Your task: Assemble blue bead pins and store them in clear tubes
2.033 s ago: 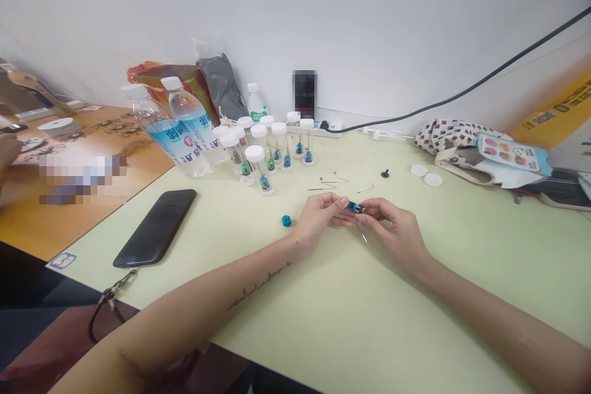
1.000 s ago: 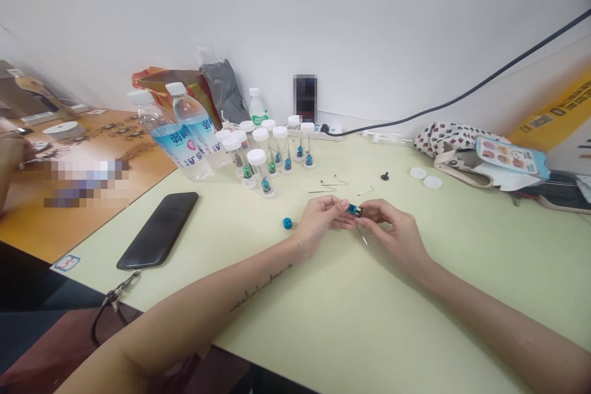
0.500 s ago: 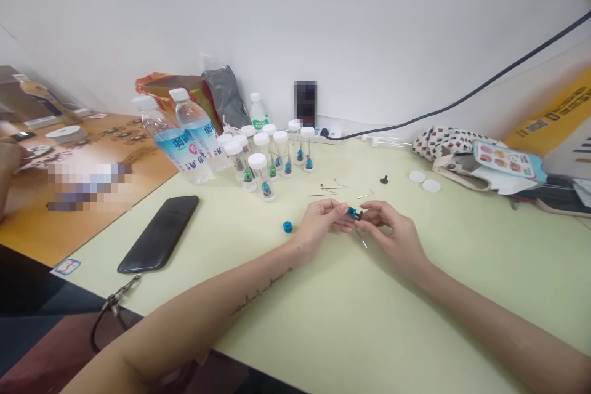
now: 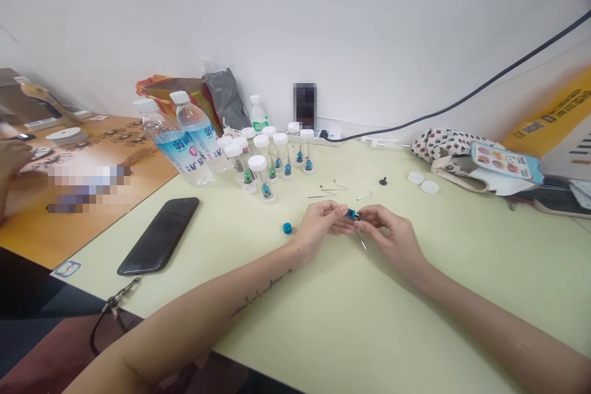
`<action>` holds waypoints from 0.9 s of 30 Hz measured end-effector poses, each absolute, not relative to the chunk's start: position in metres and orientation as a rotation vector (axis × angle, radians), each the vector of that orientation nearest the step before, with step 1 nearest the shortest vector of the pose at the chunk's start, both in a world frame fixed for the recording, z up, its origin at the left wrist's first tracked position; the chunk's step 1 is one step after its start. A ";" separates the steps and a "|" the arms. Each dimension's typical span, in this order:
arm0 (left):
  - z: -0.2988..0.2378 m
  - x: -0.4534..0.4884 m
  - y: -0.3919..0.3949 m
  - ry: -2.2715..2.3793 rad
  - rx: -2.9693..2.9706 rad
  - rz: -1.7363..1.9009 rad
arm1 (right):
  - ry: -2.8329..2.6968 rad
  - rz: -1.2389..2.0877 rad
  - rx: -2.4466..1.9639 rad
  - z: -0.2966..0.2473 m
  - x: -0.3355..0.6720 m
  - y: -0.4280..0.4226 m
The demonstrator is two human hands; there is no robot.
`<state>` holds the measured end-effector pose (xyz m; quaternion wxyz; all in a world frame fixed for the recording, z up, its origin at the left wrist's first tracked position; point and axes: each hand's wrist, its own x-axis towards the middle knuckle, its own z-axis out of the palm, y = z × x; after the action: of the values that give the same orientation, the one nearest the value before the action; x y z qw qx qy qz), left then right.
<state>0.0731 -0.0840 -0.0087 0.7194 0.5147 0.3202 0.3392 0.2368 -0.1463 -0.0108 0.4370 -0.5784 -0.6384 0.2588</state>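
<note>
My left hand [image 4: 320, 222] pinches a small blue part [image 4: 350, 213] between thumb and fingers. On the side of it toward my right hand [image 4: 396, 235] is a small dark piece, which my right thumb and fingers close on. A thin metal rod [image 4: 361, 240] slants down below the blue part; whether it is joined to it I cannot tell. A round blue piece [image 4: 287, 228] lies on the table left of my left hand. Beyond my fingers are thin bent metal wires [image 4: 329, 189], another bent wire [image 4: 364, 196] and a small black piece [image 4: 383, 181].
Several white-capped clear tubes [image 4: 257, 164] with blue or green pieces inside stand back left, beside two water bottles [image 4: 194, 129]. A phone [image 4: 159, 236] lies at left. Two white discs [image 4: 430, 186] and a patterned pouch [image 4: 434, 143] are at right. Another person's hand [image 4: 12, 163] shows far left.
My right fingers have closed in on the dark piece at the end of the blue part, hiding more of it. My left hand keeps its hold. The view has shifted slightly.
</note>
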 end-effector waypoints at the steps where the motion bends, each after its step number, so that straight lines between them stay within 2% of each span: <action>1: -0.009 0.073 -0.084 0.712 1.137 0.751 | -1.579 0.649 -1.439 -0.011 0.237 -0.146; 27: -0.006 0.072 -0.085 0.717 1.119 0.732 | -1.586 0.659 -1.439 -0.011 0.236 -0.145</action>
<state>0.0719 -0.0845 -0.0056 0.7259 0.5072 0.3251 0.3319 0.2365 -0.1455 -0.0112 0.4355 -0.5781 -0.6372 0.2649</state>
